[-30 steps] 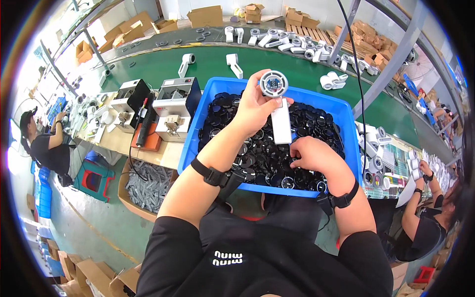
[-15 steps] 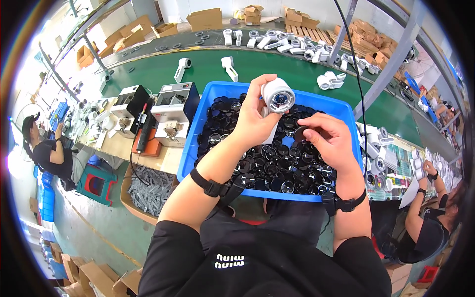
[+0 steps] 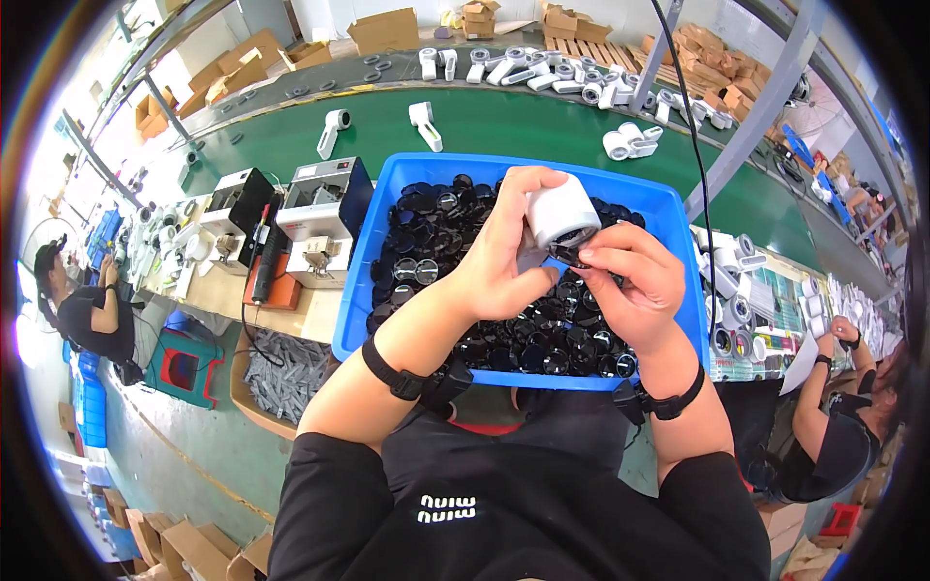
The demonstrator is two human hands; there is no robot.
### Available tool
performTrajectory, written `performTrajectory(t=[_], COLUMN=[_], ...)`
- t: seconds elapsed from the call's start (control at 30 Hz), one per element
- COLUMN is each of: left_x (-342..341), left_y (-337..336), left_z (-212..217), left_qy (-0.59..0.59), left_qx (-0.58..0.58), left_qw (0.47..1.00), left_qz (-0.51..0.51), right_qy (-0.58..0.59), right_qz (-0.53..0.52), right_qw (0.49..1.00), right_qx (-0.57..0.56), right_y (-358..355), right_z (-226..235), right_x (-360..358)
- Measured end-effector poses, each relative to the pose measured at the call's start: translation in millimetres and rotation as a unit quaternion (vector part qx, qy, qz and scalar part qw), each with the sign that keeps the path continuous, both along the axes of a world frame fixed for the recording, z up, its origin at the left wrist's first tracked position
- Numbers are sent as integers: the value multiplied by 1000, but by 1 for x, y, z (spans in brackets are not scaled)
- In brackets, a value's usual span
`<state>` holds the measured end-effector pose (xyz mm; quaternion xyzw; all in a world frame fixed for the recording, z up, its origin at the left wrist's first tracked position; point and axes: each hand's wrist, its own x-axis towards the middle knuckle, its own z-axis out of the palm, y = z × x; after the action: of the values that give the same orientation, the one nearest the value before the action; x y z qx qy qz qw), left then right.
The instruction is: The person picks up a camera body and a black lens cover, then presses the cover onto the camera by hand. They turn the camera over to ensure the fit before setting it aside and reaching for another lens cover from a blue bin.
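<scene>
My left hand [image 3: 504, 257] is closed around a white plastic device housing [image 3: 562, 208] with a round head. Its open end is tilted down toward my right hand. The fingertips of my right hand [image 3: 635, 281] pinch a dark round disc [image 3: 573, 252] against that end; the fingers partly cover it, so how far it sits in the opening is hidden. Both hands are above a blue bin [image 3: 360, 281] filled with many glossy black round discs [image 3: 426, 228].
Left of the bin stand two white bench machines [image 3: 315, 228] and an orange block [image 3: 286, 286]. A box of grey strips [image 3: 281, 378] sits below. Beyond runs a green conveyor [image 3: 378, 121] with white housings [image 3: 421, 126]. Co-workers [image 3: 82, 300] sit at left and right.
The housing has been tipped so its open end faces down and right, no longer toward me. My right hand has brought the disc up to that end.
</scene>
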<state>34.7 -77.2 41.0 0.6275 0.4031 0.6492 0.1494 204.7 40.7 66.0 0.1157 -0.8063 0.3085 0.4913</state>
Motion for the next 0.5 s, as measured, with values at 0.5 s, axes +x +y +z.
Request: performTrajectory(t=[0.5], left_x=[-5], left_y=[-1], left_z=[12], left_qy=[164], left_qx=[110], left_qw=[978], left_qz=[69], right_qy=[16], right_qz=[-20], right_qw=[999], right_qx=[41], right_y=[-6], right_z=[6], right_x=[4])
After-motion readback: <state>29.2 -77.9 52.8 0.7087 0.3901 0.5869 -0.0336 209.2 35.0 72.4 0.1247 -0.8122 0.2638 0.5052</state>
